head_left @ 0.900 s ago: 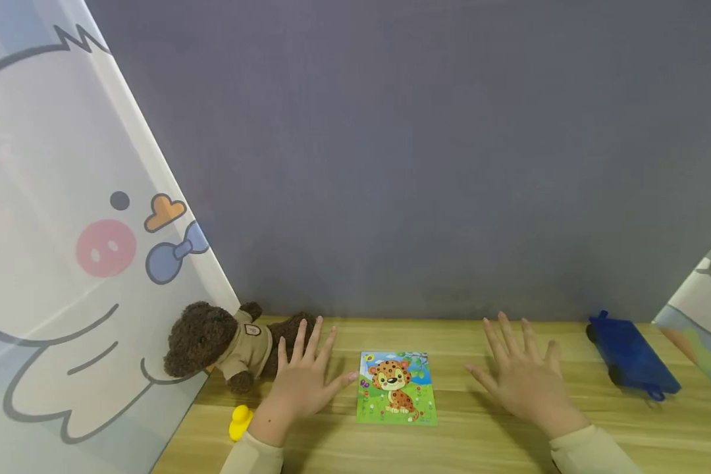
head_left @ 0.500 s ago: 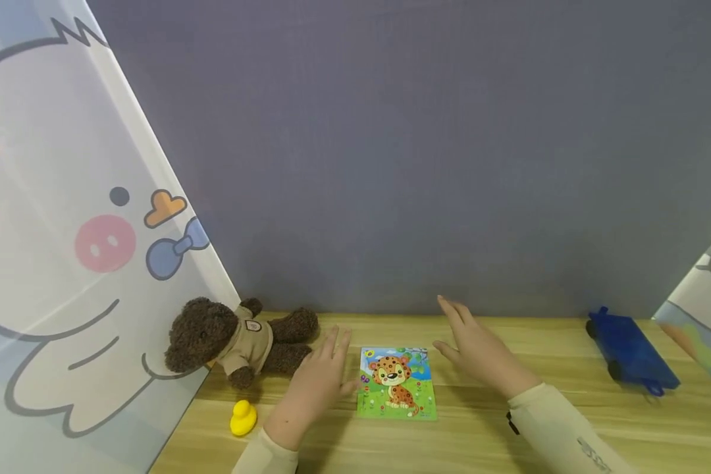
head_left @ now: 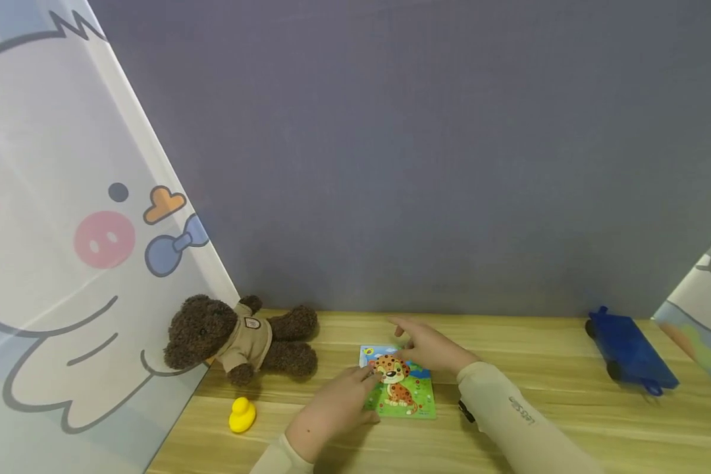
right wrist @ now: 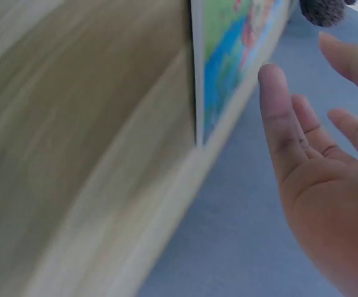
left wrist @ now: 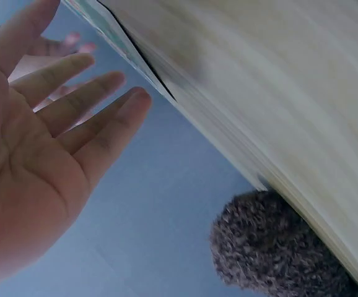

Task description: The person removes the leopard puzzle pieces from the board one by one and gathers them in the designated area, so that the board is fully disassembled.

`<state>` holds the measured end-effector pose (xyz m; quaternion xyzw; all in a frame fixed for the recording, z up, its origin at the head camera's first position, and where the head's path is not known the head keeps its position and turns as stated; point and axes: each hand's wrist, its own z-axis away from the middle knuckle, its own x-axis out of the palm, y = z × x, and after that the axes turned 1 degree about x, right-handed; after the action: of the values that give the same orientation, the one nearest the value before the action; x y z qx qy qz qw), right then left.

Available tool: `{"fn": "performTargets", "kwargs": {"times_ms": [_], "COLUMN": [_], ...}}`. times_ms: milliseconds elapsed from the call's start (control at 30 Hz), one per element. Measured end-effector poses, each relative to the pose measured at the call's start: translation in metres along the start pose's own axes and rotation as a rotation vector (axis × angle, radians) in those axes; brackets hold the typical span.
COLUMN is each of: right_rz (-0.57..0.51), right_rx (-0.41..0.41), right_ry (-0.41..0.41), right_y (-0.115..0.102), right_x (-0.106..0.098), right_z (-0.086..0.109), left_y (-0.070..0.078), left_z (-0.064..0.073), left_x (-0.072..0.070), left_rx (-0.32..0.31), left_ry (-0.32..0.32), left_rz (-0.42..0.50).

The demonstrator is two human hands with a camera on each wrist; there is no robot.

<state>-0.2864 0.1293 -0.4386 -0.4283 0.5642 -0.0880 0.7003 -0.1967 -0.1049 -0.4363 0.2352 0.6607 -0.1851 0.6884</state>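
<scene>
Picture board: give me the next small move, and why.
The left hand and right hand should probably lower until their fingers meet the picture board: both hover close, fingers loosely extended and apparently just clear, while it lies flat on the table.

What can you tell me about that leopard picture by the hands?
The leopard picture is a thin, stiff-looking, roughly square board with a pale edge, lying flat on the wooden table. It shows a spotted orange cartoon leopard sitting on flowery green grass under blue sky. In the head view the left hand and right hand overlap it; any touch is unclear.
</scene>
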Motion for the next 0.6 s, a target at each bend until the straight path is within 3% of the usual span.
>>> {"fn": "performTargets", "kwargs": {"times_ms": [333,600], "right_rz": [0.03,0.009], "right_rx": [0.015,0.042], "right_ry": [-0.074,-0.122], "right_y": [-0.009,-0.007], "right_x": [0.018,0.024], "right_z": [-0.025,-0.035], "left_y": [0.005,0.002], "left_z": [-0.007,-0.009], "left_x": [0.002,0.006], "left_rx": [0.112,0.12], "left_ry": [0.031,0.004], "left_rz": [-0.137,-0.123]}}
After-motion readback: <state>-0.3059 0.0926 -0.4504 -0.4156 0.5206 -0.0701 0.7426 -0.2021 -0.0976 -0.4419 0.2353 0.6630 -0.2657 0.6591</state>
